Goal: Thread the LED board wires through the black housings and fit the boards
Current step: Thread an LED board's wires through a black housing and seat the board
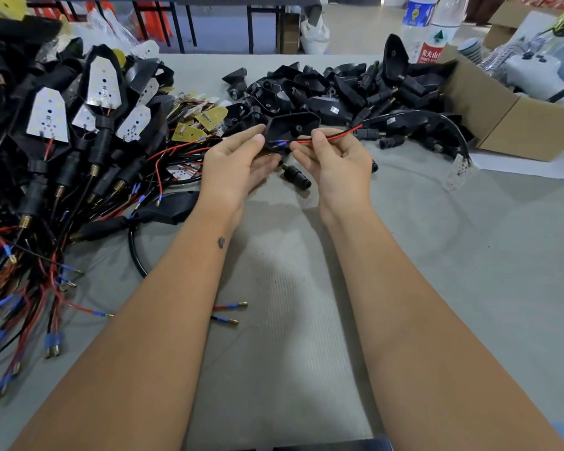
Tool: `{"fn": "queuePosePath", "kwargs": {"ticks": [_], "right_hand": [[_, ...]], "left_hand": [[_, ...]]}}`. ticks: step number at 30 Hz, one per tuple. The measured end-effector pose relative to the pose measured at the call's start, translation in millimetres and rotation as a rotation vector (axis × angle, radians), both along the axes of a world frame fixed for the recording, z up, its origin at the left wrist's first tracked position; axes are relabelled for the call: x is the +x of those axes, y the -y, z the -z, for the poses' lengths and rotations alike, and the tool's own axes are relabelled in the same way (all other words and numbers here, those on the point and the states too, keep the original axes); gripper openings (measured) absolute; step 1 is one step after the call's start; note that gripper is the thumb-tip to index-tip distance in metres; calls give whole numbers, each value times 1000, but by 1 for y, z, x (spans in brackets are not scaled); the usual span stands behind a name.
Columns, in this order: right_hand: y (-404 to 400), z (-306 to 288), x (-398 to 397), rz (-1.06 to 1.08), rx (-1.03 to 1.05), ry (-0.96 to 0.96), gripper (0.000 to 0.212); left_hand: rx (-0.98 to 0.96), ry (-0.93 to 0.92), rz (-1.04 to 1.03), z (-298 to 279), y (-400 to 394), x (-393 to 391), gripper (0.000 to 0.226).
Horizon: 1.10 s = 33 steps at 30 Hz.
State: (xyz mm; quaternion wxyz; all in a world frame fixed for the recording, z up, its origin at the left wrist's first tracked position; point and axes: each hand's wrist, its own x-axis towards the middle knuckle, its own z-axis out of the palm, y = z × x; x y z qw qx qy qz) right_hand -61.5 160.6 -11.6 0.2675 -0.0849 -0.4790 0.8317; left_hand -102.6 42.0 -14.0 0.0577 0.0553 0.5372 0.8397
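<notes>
My left hand [233,167] grips a black housing [293,125] above the middle of the table. My right hand [334,157] pinches a red and black wire pair [336,135] close to its blue-sleeved ends, which sit at the housing's opening. The wire runs right into a black sheathed cable [437,117] that arcs over to a small white LED board [458,170] lying on the table. A loose black threaded stem [296,177] lies just below my hands.
A heap of empty black housings [323,89] lies at the back. At the left sits a pile of fitted units with white boards [79,118] and red and black wires. A cardboard box [518,122] and water bottles [430,24] stand at the right.
</notes>
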Motion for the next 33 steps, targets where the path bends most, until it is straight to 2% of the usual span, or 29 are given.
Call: {"fn": "queuePosePath", "kwargs": {"ticks": [6, 14, 24, 30, 33], "right_hand": [[2, 1, -1, -56, -73, -14, 14], [3, 3, -2, 50, -81, 24, 14], [5, 1, -2, 136, -128, 12, 15], [9, 2, -3, 63, -42, 48, 10], [13, 1, -2, -22, 51, 103, 9]], "left_hand": [[-93, -52, 9, 1, -1, 2, 23], [-82, -38, 16, -1, -2, 3, 12], [-94, -55, 33, 0, -3, 5, 12], [-114, -80, 49, 3, -4, 3, 16], [-44, -76, 29, 1, -5, 3, 25]]}}
